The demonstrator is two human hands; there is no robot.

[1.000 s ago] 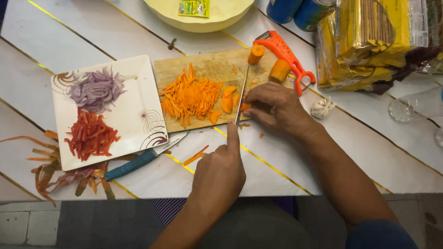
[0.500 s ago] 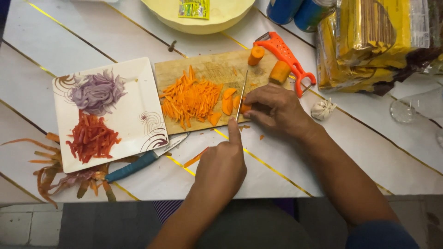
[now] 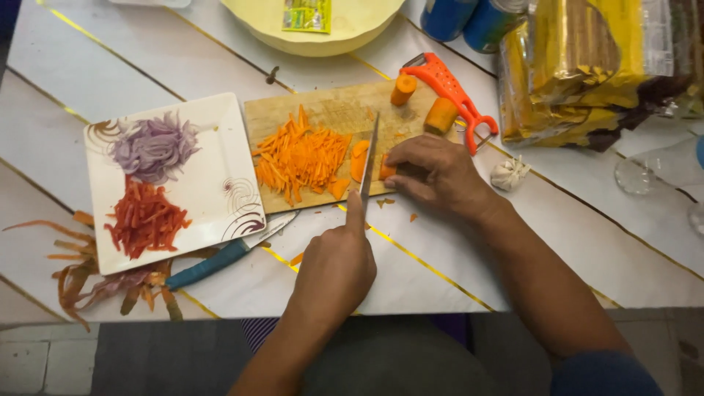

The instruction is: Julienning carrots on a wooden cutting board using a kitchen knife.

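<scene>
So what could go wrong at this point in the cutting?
The knife blade stands right beside the right hand fingers pinning a short carrot piece, so a slip might nick them. The cutting board looks crowded with carrot strips, and loose carrot chunks by its far edge could roll off.

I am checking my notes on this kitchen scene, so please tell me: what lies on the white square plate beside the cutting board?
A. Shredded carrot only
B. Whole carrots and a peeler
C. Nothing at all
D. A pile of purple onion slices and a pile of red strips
D: the white square plate holds purple onion slices at its far end and red strips nearer the person.
</scene>
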